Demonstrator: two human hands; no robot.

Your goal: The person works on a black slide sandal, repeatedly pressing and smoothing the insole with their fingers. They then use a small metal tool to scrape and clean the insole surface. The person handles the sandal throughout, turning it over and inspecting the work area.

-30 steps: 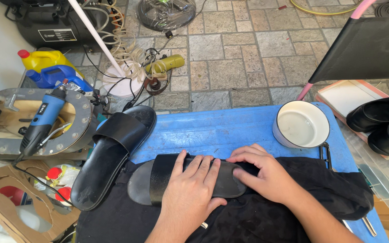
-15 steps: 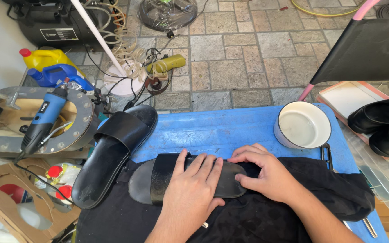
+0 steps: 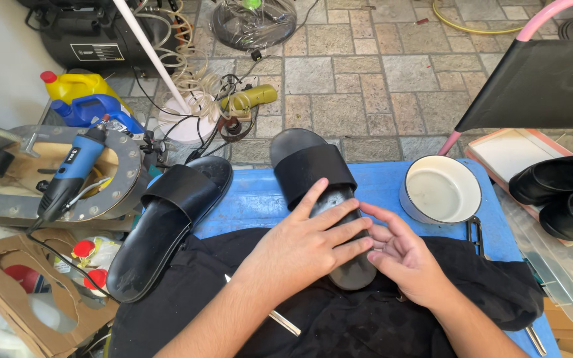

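Observation:
A black slide sandal (image 3: 314,167) lies lengthwise on the blue table (image 3: 253,199), toe pointing away, heel on the black cloth (image 3: 366,321) over my lap. My left hand (image 3: 306,245) lies across its sole, thumb on the left edge and fingers spread over the footbed, holding it down. My right hand (image 3: 402,255) is open with the palm turned up, and its fingertips touch the sandal's right edge. The matching second sandal (image 3: 167,229) lies slanted to the left, partly off the table edge.
A white enamel bowl (image 3: 440,192) stands at the right of the table. A blue rotary tool (image 3: 67,176) rests on a metal ring stand at left. Black shoes (image 3: 565,192) sit in a clear bin at right. A thin metal tool (image 3: 280,321) lies on the cloth.
The sandal, which lay crosswise under both hands, has been turned to point away from me. My right hand has come off its top and now rests beside it.

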